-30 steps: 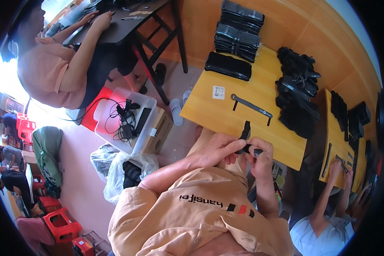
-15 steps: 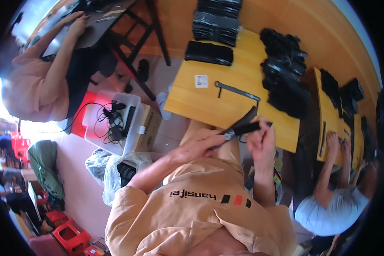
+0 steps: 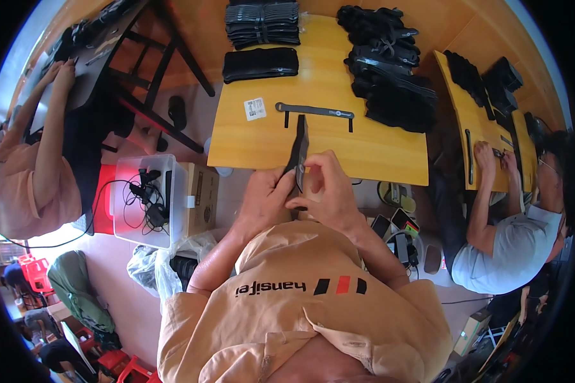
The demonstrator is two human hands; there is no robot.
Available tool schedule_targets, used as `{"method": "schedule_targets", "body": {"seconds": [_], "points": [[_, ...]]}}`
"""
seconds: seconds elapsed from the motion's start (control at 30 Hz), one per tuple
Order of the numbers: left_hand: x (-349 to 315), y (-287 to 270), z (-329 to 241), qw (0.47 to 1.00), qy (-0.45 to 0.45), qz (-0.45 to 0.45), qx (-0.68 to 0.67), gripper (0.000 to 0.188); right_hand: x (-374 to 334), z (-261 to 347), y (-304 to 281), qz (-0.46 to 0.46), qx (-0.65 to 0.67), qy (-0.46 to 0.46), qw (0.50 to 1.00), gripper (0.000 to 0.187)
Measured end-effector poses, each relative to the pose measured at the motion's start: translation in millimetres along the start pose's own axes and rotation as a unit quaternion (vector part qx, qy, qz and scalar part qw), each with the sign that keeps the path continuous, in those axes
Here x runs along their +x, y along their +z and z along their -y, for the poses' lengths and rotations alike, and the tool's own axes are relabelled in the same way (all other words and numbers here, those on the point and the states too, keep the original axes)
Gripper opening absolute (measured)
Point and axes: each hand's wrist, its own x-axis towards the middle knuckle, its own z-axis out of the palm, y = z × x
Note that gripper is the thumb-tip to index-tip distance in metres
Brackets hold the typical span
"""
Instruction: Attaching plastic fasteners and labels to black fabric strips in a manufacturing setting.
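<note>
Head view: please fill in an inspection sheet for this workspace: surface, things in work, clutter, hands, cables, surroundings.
Surface: yellow table, bare wood along its near edge.
Things in work: black strap in hand, off the table; dark grey strap lying flat on it.
Clutter: white label, stacked black packs, single black pack, black heap at the right.
Hands: left hand grips the black strap; right hand beside it, thumb and forefinger apart, contact unclear.
Cables: black tangle in a clear box at left.
Surroundings: one co-worker at left, another at right.
</note>
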Motion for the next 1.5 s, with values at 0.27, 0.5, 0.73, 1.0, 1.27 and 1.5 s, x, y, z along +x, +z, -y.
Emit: {"method": "schedule_targets", "body": {"seconds": [0.27,0.5,0.73,1.0,1.27,1.5], "points": [[-2.9,3.1,-4.3,0.993,-0.071,0.091,-0.034,0.038,9.5,-17.7,-5.3,-0.08,-0.195,-0.184,0.96,0.017],[-9.3,5.7,-8.5,0.981,-0.07,0.139,-0.118,0.04,31.0,-39.4,-24.7,-0.156,-0.025,-0.002,0.987,0.021],[-38.2,-15.5,-4.2,0.976,-0.026,0.139,-0.164,0.038,145.5,-113.4,-160.0,-0.416,-0.077,0.083,0.902,0.043],[-35.6,-60.2,69.7,0.979,-0.056,-0.059,-0.188,0.038,121.8,-41.2,-190.6,-0.34,-0.027,0.037,0.939,0.032],[43.0,-62.5,100.2,0.987,-0.046,-0.151,0.006,0.024,49.7,-17.4,-148.4,-0.197,0.023,0.06,0.978,0.017],[50.8,-49.2,126.8,0.934,-0.03,-0.255,0.248,0.031,18.1,-28.1,-148.4,-0.109,0.132,0.061,0.983,0.011]]}}
